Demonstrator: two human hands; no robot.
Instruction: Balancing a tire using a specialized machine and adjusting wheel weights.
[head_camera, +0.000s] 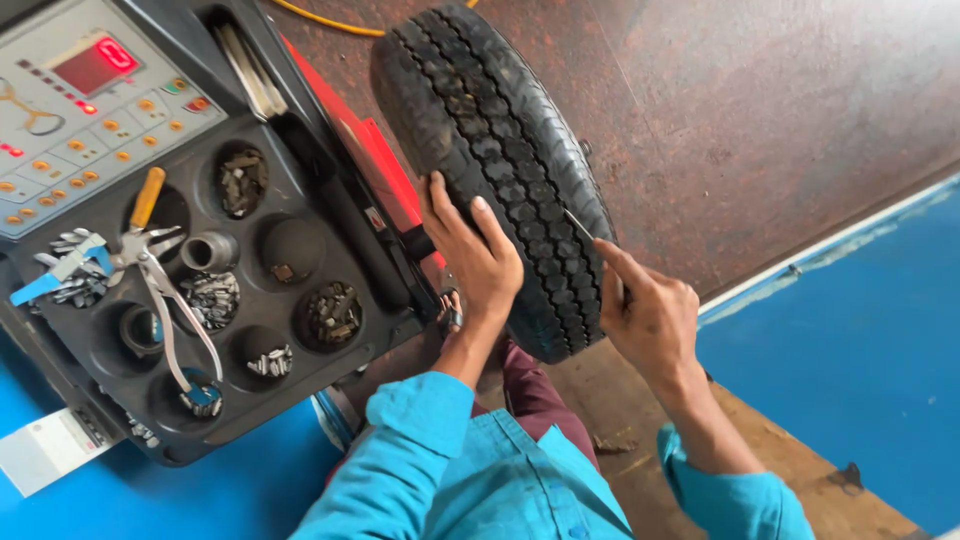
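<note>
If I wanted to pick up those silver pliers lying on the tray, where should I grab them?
Probably by the two long silver handles, coming from above. The pliers lie flat across the round cups of the dark tray, so the handles bridge open hollows, leaving room for fingers underneath. The pointed head end sits among small metal pieces and looks harder to grip.

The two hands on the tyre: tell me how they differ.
The left hand lies flat and open on the tyre tread, fingers spread; the right hand is curled, pinching a thin metal tool against the tread. The left hand sits on the machine side of the tyre, holding nothing; the right works from the side towards the floor. Both touch the tread and wear turquoise sleeves.
</note>
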